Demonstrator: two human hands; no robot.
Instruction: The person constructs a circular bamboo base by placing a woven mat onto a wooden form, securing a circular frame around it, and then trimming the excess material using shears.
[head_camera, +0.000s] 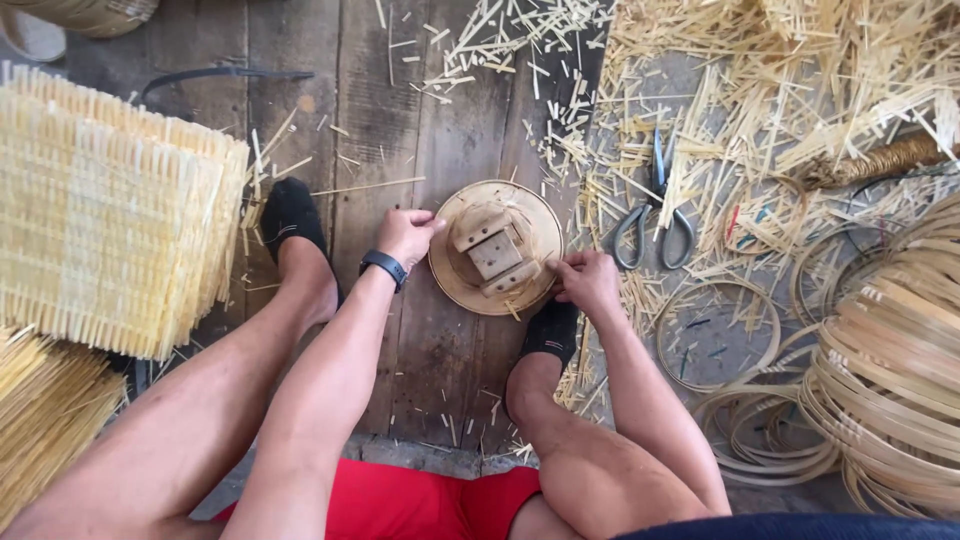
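Note:
A round wooden disc (455, 283) with small wooden blocks (494, 252) fixed on top lies on the plank floor between my feet. A thin bamboo hoop rings its rim. My left hand (407, 235) grips the disc's left edge; a black band sits on that wrist. My right hand (585, 283) pinches the rim at the lower right side. Both hands press against the disc and hoop.
A stack of woven bamboo mats (110, 210) stands at the left. Scissors (655, 215) lie right of the disc among bamboo slivers. Coiled bamboo hoops (880, 370) pile up at the right. My feet in black socks (290, 215) flank the disc.

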